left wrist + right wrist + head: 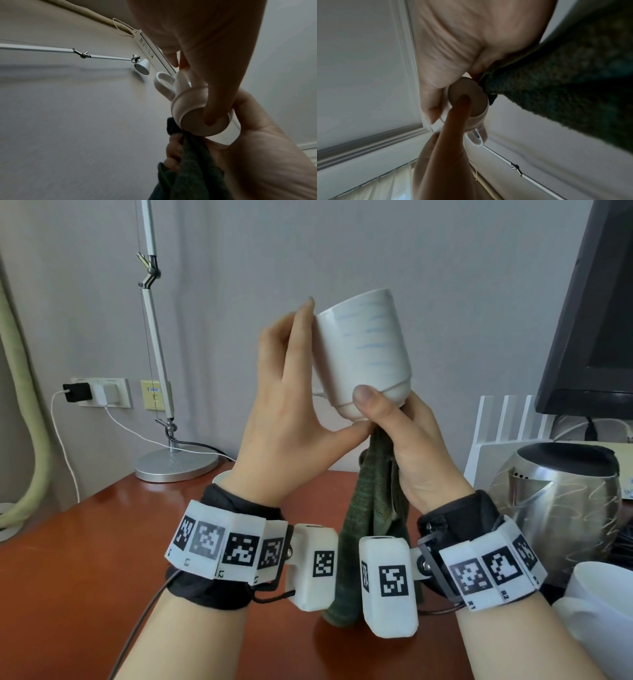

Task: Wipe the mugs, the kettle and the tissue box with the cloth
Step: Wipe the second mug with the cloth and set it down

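Observation:
A white mug (363,347) with faint blue streaks is held up over the table, tilted, base toward me. My left hand (298,364) pinches it, fingers along the rim side and the thumb (219,101) pressed on the base (477,97). The handle (163,83) points away from the hands. My right hand (404,433) grips a dark green cloth (370,508) bunched against the base, its thumb lying on the mug's lower wall. The cloth (192,169) hangs down between both wrists. A steel kettle (561,508) stands at the right, a second white mug (603,611) in front of it.
The reddish wooden table (85,559) runs below the hands. A desk lamp base (176,463) sits at the back left, near wall sockets with plugged chargers (99,393). A dark monitor (596,302) and a white slatted device (507,433) stand at the back right.

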Motion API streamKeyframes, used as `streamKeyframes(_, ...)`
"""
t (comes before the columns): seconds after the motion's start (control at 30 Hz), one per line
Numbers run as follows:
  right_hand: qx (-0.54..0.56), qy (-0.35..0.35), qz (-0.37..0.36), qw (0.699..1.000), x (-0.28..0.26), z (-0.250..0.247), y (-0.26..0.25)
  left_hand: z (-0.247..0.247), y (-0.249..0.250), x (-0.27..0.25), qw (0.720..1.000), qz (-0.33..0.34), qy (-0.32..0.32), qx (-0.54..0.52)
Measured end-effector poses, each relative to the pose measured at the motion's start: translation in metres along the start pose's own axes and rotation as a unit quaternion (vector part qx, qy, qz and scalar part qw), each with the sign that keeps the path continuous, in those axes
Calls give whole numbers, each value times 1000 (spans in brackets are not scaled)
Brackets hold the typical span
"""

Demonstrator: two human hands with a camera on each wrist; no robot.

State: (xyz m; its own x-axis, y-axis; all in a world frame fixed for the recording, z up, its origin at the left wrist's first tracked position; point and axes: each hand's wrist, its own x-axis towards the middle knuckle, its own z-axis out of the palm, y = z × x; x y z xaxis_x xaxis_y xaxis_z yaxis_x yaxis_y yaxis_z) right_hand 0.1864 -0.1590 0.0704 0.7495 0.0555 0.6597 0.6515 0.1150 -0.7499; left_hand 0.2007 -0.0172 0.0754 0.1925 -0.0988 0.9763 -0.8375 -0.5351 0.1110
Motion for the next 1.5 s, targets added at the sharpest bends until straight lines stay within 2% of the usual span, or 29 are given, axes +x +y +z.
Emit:
streamKeyframes(0.23, -32, -71, 23, 997, 2, -13, 5, -9, -7, 2, 1000, 23, 0, 6)
streamKeyframes(0.3, -26, -3, 1, 1000, 6, -21, 6, -16, -13, 3, 1000, 22, -16, 11)
streamKeyframes(0.37, -57, 68, -64, 994, 7, -26, 7, -20, -19, 2, 999, 17, -32, 18)
streamKeyframes(0.43, -162, 67, -190, 966, 8, -23, 6, -21, -23, 2, 999, 11, -43, 22)
streamKeyframes(0.5, -248, 30, -292, 923, 10, -20, 9, -22, -26, 1, 999, 6, -49, 20)
streamKeyframes(0.57, -302, 3, -346, 888, 13, -17, 10, -23, -28, 1, 998, 5, -52, 23)
streamKeyframes(0.67, -360, -13, -390, 847, 16, -13, 12, -25, -30, 1, 999, 2, -48, 21)
streamKeyframes(0.8, -395, -26, -402, 826, 12, -6, 16, -28, -32, 0, 999, -28, -38, 3)
streamKeyframes(0.93, -455, -23, -388, 802, 7, 5, 13, -32, -31, 0, 997, -33, -59, -26)
streamKeyframes(1.03, -470, 7, -352, 809, 10, -2, 12, -34, -31, 1, 996, -31, -73, -30)
streamKeyframes(1.13, -479, 27, -326, 815, 12, -15, 16, -38, -33, 0, 997, -43, -49, -33)
streamKeyframes(1.23, -467, 18, -335, 818, 10, -14, 16, -42, -34, 1, 998, -53, -41, -18)
streamKeyframes(1.4, -457, -23, -375, 806, 4, 4, 10, -41, -35, 0, 997, -53, -54, -5)
streamKeyframes(1.5, -459, -7, -359, 813, 7, 4, 13, -35, -31, 0, 997, -37, -69, -8)
